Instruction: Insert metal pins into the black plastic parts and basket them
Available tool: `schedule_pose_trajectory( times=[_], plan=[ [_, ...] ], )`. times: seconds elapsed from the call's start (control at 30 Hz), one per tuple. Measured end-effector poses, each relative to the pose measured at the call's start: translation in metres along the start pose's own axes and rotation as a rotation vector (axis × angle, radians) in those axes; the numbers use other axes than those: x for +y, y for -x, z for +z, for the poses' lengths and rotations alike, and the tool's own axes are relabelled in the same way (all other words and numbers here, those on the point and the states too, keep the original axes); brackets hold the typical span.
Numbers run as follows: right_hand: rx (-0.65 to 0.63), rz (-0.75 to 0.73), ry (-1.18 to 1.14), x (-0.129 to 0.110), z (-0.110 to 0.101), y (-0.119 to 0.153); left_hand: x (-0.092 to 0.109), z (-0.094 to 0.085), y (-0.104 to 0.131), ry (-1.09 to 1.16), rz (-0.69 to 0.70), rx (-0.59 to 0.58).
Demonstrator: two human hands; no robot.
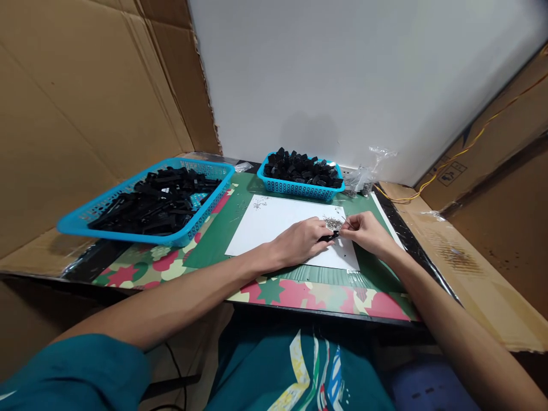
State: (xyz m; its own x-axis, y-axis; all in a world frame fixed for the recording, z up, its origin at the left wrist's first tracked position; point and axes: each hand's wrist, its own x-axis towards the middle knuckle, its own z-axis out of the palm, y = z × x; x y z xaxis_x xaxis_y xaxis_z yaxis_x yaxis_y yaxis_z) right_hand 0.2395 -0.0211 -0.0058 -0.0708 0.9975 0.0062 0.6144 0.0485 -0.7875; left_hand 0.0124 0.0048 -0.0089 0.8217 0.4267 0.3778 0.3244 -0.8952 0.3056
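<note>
My left hand rests over a white sheet, its fingers closed on a small black plastic part. Close beside it, my right hand pinches a thin, dark, rod-like tool whose exact kind is too small to tell. The right fingertips are at the end of the black part. Just behind the hands lies a pile of tiny metal pieces, perhaps pins or screws. A sparser scatter of tiny dark pieces lies at the sheet's far left corner.
On the left stands a large blue basket of long black plastic parts. A smaller blue basket of black blocks is at the back, beside clear plastic bags. Cardboard walls and a yellow wire flank the table.
</note>
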Motion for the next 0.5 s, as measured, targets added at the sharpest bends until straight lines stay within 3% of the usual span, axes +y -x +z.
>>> schedule_pose_trajectory(
  times=[0.5],
  plan=[
    [0.058,-0.060,0.135,-0.0071,0.0030,0.0061,-0.0009,0.0044,0.0003,0.021,-0.008,0.014]
  ],
)
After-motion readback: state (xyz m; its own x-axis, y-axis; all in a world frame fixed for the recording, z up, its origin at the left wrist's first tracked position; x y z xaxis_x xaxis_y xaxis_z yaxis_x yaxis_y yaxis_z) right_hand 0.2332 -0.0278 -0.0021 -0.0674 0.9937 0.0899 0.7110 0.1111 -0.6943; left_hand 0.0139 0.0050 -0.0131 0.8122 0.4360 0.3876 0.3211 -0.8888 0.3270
